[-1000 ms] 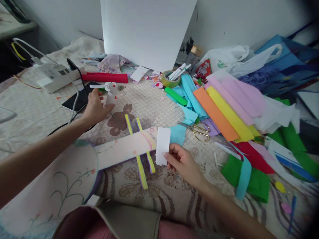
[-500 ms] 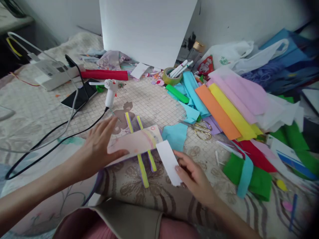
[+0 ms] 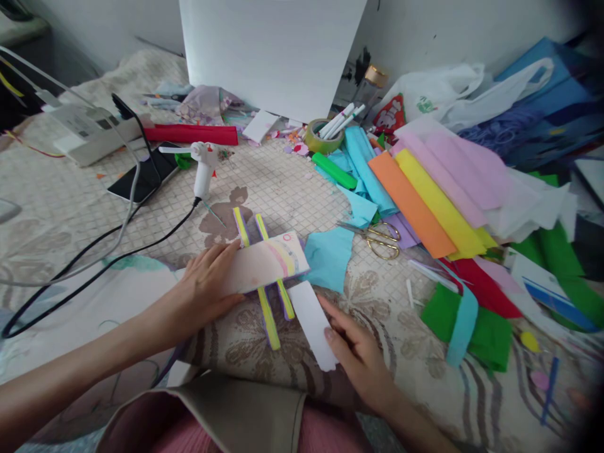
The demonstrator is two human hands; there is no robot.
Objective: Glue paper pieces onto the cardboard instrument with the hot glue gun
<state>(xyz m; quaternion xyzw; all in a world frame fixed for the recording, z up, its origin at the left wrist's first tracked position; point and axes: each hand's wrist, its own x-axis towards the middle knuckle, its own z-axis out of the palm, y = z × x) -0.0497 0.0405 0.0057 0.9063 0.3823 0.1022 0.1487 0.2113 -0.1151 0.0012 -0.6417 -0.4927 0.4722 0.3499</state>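
Observation:
My left hand [image 3: 214, 277] lies across a pale decorated cardboard piece [image 3: 264, 260], gripping it with fingers at the far edge and thumb at the near edge. A rainbow-like drawing and a small red ring mark the right end of this piece. Two narrow yellow strips with purple edges cross beneath it, one of them the longer strip [image 3: 269, 321]. In my right hand [image 3: 358, 352] a plain white card strip [image 3: 312, 324] is pinched between thumb and fingers, just below the decorated piece. The fingers behind the card are partly hidden.
A white glue gun [image 3: 204, 170] stands beyond my left hand, its black cord running left. Gold-handled scissors [image 3: 383, 240] and light blue paper [image 3: 330, 258] lie to the right, near rolled coloured paper [image 3: 409, 204]. A power strip [image 3: 94, 135] sits at left.
My left hand has come down onto the decorated piece and closed on it. My right hand has drawn the white card slightly toward me, away from that piece.

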